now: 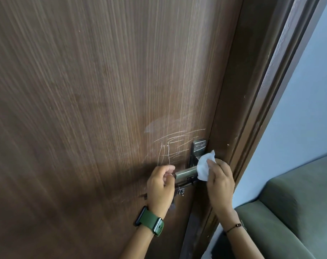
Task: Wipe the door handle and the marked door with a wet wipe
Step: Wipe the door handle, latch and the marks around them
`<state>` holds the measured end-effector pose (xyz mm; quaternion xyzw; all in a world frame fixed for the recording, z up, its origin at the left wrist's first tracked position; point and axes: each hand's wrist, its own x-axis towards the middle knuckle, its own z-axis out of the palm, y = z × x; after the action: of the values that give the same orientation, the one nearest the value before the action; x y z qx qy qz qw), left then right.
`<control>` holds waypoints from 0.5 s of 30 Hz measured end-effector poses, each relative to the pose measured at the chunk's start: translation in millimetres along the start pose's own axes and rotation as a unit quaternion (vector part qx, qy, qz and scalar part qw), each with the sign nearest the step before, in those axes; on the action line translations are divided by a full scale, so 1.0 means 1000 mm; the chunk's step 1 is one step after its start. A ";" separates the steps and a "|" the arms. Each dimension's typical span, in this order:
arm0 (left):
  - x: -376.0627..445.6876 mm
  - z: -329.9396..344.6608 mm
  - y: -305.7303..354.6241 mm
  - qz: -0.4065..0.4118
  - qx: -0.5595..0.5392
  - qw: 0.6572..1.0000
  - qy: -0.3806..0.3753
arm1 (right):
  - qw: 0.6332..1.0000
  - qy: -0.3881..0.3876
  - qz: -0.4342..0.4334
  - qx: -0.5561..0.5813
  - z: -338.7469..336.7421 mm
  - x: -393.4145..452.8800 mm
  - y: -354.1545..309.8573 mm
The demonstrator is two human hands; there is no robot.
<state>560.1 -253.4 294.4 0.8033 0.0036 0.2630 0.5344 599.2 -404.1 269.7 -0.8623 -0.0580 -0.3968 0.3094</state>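
Observation:
A dark brown wooden door point(95, 94) fills most of the view. White chalk-like scribbles point(175, 147) and a pale smear sit just left of and above the metal handle plate point(197, 146). The lever handle point(186, 173) sticks out leftward. My left hand point(160, 186), wearing a green-strapped watch, pinches the lever's free end. My right hand point(219, 182) presses a white wet wipe point(204, 165) against the lever's base next to the plate.
The brown door frame point(256, 109) runs along the right of the door. Beyond it are a pale blue wall point(308, 101) and a green sofa point(293, 212) at the lower right. A small latch point(180, 191) sits below the handle.

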 end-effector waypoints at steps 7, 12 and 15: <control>-0.001 0.004 -0.002 0.010 0.009 1.000 0.003 | 0.794 -0.033 0.452 0.406 0.014 -0.015 -0.039; 0.001 0.003 -0.005 0.007 0.006 0.999 0.035 | 0.585 -0.111 0.564 0.572 0.015 -0.011 -0.056; 0.002 0.001 -0.003 0.014 -0.003 0.995 0.097 | 0.527 -0.182 0.550 0.622 0.026 -0.027 -0.072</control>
<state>563.5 -252.7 292.4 0.7726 0.0436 0.3466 0.5301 572.9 -327.1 272.0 -0.3663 0.1403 0.1542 0.9069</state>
